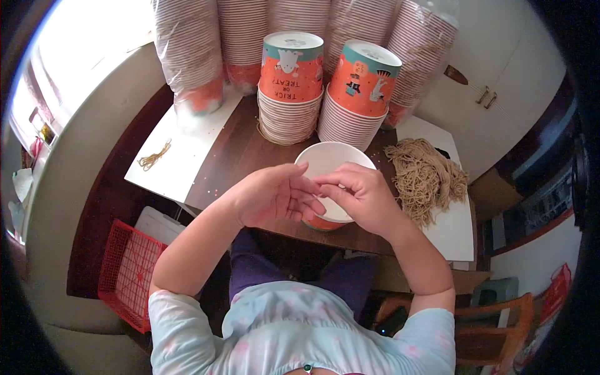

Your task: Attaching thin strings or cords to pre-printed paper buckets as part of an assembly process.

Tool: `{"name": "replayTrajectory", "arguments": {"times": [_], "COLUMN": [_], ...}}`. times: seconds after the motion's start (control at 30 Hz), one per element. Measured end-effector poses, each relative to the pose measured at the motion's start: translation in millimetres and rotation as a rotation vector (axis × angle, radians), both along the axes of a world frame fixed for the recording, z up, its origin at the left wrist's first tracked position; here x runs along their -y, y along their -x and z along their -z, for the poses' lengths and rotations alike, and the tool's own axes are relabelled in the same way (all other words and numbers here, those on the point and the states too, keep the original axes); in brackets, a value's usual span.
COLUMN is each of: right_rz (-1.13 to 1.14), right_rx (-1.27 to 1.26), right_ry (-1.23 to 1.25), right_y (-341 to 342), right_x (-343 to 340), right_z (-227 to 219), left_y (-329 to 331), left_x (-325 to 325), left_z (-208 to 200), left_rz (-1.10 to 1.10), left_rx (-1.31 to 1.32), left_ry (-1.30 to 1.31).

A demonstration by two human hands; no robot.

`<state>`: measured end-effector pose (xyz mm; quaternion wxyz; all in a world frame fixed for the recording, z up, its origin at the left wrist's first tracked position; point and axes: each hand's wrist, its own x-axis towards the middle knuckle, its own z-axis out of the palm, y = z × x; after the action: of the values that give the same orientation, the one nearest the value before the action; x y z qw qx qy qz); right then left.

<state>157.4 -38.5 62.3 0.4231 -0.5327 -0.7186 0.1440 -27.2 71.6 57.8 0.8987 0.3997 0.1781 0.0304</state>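
An orange paper bucket [333, 154] with a white inside stands mouth up at the table's near edge, in front of me. Over its mouth I hold both hands close together. My left hand [272, 196] is palm up, its fingers loosely stretched and apart. Beside its fingertips, my right hand [364, 199] pinches thumb against forefinger; what lies in the pinch is too small to make out. Behind the bucket are two stacks of upside-down orange and green buckets, the left stack [289, 80] and the right stack [364, 81].
Tall plastic-wrapped bucket stacks [187, 56] line the far side. A heap of tan cords [430, 178] lies on the right, a small cord bundle [154, 155] on the left. Tiny pale specks dot the brown tabletop [228, 150]. Below left sits a red crate [128, 265]; a wooden chair [512, 325] is lower right.
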Motion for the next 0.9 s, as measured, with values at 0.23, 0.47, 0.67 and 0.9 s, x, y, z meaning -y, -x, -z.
{"name": "replayTrajectory", "arguments": {"times": [0.23,0.47,0.67,0.9], "right_rz": [0.07,0.047,-0.248,-0.042], "right_rx": [0.029,0.275,-0.35,-0.095], "right_ry": [-0.019,-0.02,0.288,-0.001], "right_y": [2,-4,13,16], "right_x": [8,14,16,12], "right_z": [-2,-1,-2,0], "left_y": [7,8,10,13], "left_x": [12,23,36,21], "left_z": [4,11,-10,-10], "left_rz": [-0.02,-0.101,-0.202,-0.148], "left_rx": [-0.158,-0.139,-0.053,-0.125], "left_ry": [-0.2,-0.489,-1.107,-0.673]}}
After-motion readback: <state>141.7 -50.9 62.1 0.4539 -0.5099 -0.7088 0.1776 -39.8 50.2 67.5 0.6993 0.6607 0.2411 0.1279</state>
